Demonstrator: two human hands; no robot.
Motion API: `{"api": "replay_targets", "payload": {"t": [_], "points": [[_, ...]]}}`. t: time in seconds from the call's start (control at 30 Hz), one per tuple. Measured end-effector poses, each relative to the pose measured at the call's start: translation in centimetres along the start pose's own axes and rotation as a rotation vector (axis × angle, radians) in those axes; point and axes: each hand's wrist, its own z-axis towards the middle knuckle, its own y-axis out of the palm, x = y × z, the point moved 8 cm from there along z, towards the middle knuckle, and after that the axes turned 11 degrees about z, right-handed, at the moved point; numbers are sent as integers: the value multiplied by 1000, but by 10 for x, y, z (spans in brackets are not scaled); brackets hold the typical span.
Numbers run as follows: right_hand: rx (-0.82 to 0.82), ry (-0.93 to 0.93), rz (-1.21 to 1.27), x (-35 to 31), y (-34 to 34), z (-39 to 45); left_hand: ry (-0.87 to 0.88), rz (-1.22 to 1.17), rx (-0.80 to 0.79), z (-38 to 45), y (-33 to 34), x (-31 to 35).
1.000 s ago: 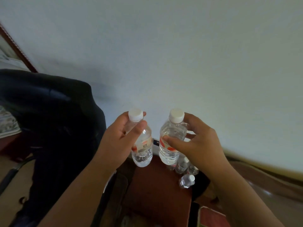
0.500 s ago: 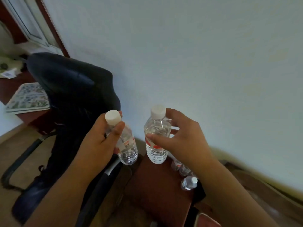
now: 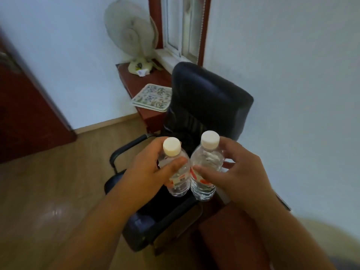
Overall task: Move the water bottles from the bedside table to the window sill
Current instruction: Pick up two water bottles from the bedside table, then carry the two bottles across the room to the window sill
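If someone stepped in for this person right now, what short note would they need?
Left hand: holding the left bottle, capped and upright.
Right hand: holding the right bottle, capped and upright.
Both bottles are in the air above the black office chair, side by side.
The window sill is ahead, past the chair, beside the fan; no bottles on it in view.
Done: two bottles picked up.
Left: carry them round the chair and stand them on the sill. The bedside table is not clearly in view, so check there for more.
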Motion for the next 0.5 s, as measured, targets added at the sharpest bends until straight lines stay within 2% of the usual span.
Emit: {"api": "replay_targets", "payload": {"t": [0.2,0.4,0.5], "points": [[-221,-79,105,-39,108,12,-96,16,207,-60,-90,-56],[-462,-160,193,-75,195,17,-263,100,406,-125,-152,-94],[-618,-195,228,-94,240,19,-362,122,571,-163,-177,-104]]}}
